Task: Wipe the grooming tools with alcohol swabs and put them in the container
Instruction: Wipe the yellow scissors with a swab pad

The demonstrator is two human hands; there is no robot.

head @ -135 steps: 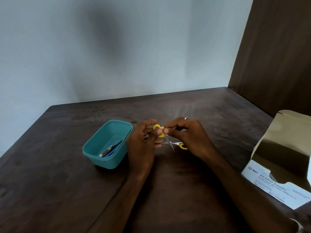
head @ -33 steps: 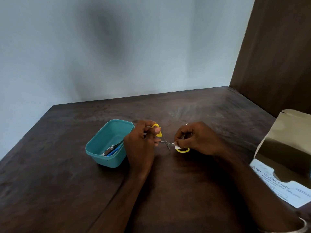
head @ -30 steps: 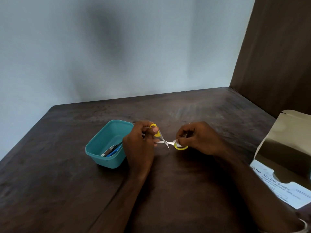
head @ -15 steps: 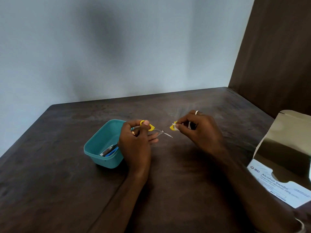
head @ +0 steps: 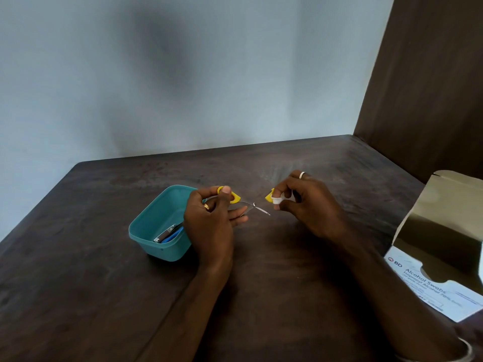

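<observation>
On dark table [head: 104, 296]: swab box [head: 441, 257] at right, cut off by frame edge; teal container [head: 156, 226] left of centre, clippers [head: 167, 233] inside half hidden. Left hand [head: 209, 226] grasping yellow-handled scissors [head: 243, 203]; right hand [head: 311, 205] pinching white swab [head: 277, 199] around other yellow loop, mostly concealed.

A dark wooden table [head: 274, 296] carries a teal container [head: 159, 226] left of its middle and an open alcohol swab box [head: 441, 262] at its right edge, well apart
</observation>
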